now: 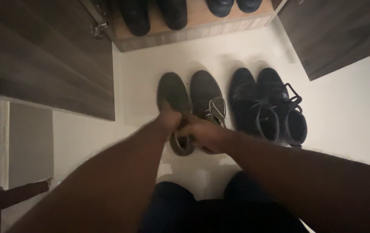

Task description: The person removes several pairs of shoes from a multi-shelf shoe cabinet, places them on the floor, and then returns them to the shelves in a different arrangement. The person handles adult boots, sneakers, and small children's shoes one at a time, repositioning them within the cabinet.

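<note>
Both hands meet at the collar of the left brown shoe [173,97], which sits on the white floor [349,112], toe pointing at the cabinet [193,30].

Left hand [170,121] is curled over the shoe's opening, fingers pressed together on the collar or tongue; blurred, so the exact grip is unclear. Right hand [204,133] is closed too, at the inner edge of the same shoe, apparently pinching its collar or a lace. I cannot tell which. It also overlaps the heel of the right brown shoe [206,97], which touches the left one side by side, pale laces loose.

Step in hand, by my judgement: working the opening of the left brown shoe, either loosening it or taking hold of it. The shoe is not lifted; its sole looks flat on the floor.

Next move likely calls for a firm two-hand hold on the collar and care not to knock the right brown shoe, since they touch.

Black boots [267,108] stand just right of the brown pair, laces untied. More dark shoes [150,15] sit on the cabinet's bottom shelf, beyond the brown pair. Cabinet doors [42,56] hang open on both sides. The person's knees [172,207] show in dark trousers, nearer than the brown pair.
</note>
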Tool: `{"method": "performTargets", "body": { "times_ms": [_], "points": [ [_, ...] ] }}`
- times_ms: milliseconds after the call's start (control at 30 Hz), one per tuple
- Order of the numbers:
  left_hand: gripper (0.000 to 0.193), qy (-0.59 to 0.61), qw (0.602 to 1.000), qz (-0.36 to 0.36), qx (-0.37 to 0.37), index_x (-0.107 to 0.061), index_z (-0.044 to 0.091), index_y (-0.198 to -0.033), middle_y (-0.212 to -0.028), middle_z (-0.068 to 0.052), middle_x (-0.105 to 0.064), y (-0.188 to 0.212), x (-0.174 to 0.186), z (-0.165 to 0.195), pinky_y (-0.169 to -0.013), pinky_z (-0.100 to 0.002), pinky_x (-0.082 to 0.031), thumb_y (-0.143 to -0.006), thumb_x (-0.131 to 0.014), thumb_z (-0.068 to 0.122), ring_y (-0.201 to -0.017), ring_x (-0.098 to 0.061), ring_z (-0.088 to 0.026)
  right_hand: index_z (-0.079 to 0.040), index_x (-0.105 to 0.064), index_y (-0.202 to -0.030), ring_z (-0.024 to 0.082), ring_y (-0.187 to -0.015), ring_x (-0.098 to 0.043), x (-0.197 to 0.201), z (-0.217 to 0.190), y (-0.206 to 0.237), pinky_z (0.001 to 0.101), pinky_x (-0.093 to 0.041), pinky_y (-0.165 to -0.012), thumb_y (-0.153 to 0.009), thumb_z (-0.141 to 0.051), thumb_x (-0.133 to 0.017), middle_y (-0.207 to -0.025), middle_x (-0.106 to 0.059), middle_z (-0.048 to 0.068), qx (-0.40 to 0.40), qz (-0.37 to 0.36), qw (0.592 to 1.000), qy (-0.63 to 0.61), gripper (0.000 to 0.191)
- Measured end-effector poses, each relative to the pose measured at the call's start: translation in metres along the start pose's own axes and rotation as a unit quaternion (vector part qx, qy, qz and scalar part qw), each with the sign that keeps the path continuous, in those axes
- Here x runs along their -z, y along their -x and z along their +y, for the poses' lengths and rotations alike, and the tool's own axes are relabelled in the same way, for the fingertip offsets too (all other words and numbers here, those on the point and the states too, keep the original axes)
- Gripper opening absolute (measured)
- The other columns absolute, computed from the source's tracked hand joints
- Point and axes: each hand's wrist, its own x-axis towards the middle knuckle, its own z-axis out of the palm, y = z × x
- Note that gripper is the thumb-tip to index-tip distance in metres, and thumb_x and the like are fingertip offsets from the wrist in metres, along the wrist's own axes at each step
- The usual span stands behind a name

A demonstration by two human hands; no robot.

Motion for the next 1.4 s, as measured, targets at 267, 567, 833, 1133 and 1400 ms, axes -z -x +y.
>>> {"method": "performTargets", "body": {
  "times_ms": [267, 567, 833, 1133, 1400],
  "points": [
    [0.075, 0.113, 0.991, -0.065, -0.025, -0.021, 0.002, -0.158, -0.152, -0.030, -0.044, 0.022, 0.012, -0.016, -0.109, -0.045, -0.046, -0.098, -0.060, 0.023, -0.132, -0.053, -0.038, -0.018, -0.040, -0.155, 0.014, -0.098, -0.049, 0.012, -0.013, 0.021, 0.0362, -0.041, -0.079, -0.091, -0.027, -0.064, -0.129, -0.054, 0.008, -0.037, 0.008, 0.996, 0.084, 0.069],
    [0.062, 0.042, 0.987, -0.102, -0.119, -0.051, 0.000, -0.146, -0.132, -0.025, -0.060, 0.020, 0.055, 0.051, -0.092, -0.050, -0.047, -0.093, -0.066, 0.028, -0.115, -0.057, -0.037, -0.009, -0.058, -0.139, 0.027, -0.119, -0.061, 0.081, -0.039, 0.018, 0.0410, -0.048, -0.100, -0.090, -0.031, -0.065, -0.133, -0.065, 0.014, -0.015, 0.068, 0.996, 0.060, 0.054],
    [0.063, 0.102, 0.982, -0.031, -0.155, -0.048, 0.011, -0.149, -0.150, -0.010, -0.054, 0.038, 0.086, 0.101, -0.111, -0.045, -0.039, -0.091, -0.066, 0.026, -0.136, -0.049, -0.027, -0.007, -0.057, -0.139, 0.028, -0.119, -0.060, 0.089, -0.077, 0.013, 0.0426, -0.050, -0.097, -0.086, -0.023, -0.065, -0.132, -0.064, 0.013, 0.049, 0.111, 0.992, 0.030, 0.055],
    [0.067, 0.077, 0.972, -0.017, -0.219, -0.045, 0.010, -0.151, -0.159, -0.009, -0.047, 0.060, 0.103, 0.134, -0.115, -0.045, -0.038, -0.088, -0.067, 0.020, -0.144, -0.048, -0.029, -0.011, -0.042, -0.152, 0.029, -0.142, -0.046, 0.094, -0.155, 0.021, 0.0442, -0.039, -0.113, -0.085, -0.025, -0.066, -0.155, -0.049, 0.010, 0.097, 0.119, 0.988, 0.013, 0.073],
    [0.063, 0.118, 0.953, 0.021, -0.277, -0.051, 0.007, -0.148, -0.152, -0.011, -0.054, 0.075, 0.116, 0.190, -0.113, -0.043, -0.039, -0.087, -0.067, 0.018, -0.138, -0.053, -0.027, -0.008, -0.050, -0.147, 0.028, -0.138, -0.050, 0.117, -0.218, 0.025, 0.0451, -0.044, -0.110, -0.084, -0.021, -0.065, -0.152, -0.054, 0.012, 0.206, 0.157, 0.965, -0.035, 0.066]
  ]
}}
